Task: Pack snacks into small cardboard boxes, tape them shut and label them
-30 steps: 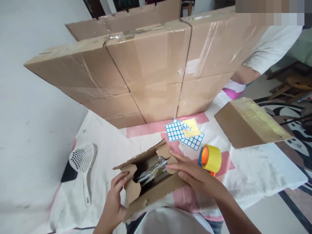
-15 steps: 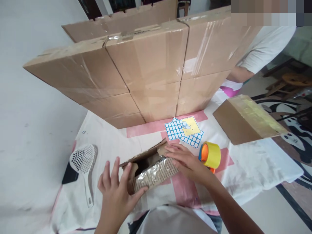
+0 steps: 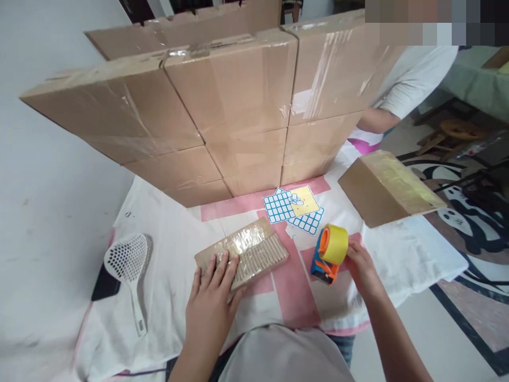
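A small cardboard box [image 3: 258, 239] with clear tape over its ridged top lies on the cloth-covered table, its flap folded down. My left hand [image 3: 212, 294] rests flat on the left part of this box, fingers stretched out. To the right, a tape dispenser [image 3: 325, 268] with a blue and orange body carries a wide yellow roll of tape. My right hand [image 3: 361, 262] has its fingers curled against the right side of that roll; the fingertips are partly hidden behind it.
A tall wall of taped cardboard boxes [image 3: 246, 106] stands behind. Blue-and-white grid sheets with a yellow card [image 3: 305, 200] lie before it. At the left is a white slotted scoop [image 3: 127, 260] over a dark flat object [image 3: 104, 284]. Another carton [image 3: 382, 185] sits right, near a co-worker's arm [image 3: 377, 119].
The box's open flap has been folded down, closing its opening. My left hand now lies flat on top. My right hand has left the box and moved right to the tape dispenser.
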`<state>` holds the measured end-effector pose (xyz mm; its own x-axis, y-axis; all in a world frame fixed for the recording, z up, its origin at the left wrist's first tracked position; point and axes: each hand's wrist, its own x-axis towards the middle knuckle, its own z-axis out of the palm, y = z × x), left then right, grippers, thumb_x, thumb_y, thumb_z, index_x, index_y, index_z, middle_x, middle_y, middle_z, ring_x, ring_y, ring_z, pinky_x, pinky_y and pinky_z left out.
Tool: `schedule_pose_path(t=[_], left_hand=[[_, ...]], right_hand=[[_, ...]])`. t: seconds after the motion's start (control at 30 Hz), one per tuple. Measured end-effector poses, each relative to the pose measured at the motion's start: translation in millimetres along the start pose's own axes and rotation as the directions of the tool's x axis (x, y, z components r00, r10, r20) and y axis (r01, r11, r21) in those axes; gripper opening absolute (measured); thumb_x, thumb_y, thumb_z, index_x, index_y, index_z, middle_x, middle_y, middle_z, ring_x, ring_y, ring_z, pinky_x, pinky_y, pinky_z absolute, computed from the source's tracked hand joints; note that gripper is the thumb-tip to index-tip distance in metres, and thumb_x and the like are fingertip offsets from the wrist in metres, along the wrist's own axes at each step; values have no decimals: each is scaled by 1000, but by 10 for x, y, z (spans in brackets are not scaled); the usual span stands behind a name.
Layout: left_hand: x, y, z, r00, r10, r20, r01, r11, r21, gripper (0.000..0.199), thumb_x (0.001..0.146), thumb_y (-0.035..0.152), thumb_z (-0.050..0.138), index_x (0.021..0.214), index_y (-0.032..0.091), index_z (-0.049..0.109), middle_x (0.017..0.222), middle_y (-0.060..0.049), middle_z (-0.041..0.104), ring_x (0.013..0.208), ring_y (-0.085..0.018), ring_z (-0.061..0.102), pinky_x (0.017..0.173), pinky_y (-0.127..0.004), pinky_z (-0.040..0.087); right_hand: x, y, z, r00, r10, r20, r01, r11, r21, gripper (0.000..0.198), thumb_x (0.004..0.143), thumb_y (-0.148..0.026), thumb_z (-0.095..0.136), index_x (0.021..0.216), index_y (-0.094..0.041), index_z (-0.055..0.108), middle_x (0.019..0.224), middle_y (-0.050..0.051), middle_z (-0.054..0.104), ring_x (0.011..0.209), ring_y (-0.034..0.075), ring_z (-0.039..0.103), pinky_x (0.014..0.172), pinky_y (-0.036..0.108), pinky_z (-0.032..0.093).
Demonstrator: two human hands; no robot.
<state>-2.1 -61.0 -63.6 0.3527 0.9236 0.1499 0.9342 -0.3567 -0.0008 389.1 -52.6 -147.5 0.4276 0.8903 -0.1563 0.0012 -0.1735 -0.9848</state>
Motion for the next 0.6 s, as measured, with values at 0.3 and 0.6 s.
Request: schedule_pose_path(t=[0.3, 0.6], left_hand=[[248, -290, -47, 997, -49, 53, 47, 998, 30, 59, 96, 21, 50, 154, 30, 43, 157, -8, 47, 148, -40, 38, 117, -75, 19], [-90, 819, 161, 976, 113, -187, -217, 596, -773, 38, 99, 32, 52, 136, 24, 55, 118, -10, 66, 114, -24, 62, 98, -37, 50]], right_hand=[[-348, 20, 329, 978, -166, 123, 186, 968, -171, 37, 88, -49, 69, 109, -19, 73, 109, 12, 78, 100, 32, 74, 89, 48, 60], [-830, -313, 664, 954, -298, -9, 298, 954, -16, 46, 98, -59, 49, 85, -21, 70, 72, 6, 72, 63, 21, 67, 56, 31, 55]])
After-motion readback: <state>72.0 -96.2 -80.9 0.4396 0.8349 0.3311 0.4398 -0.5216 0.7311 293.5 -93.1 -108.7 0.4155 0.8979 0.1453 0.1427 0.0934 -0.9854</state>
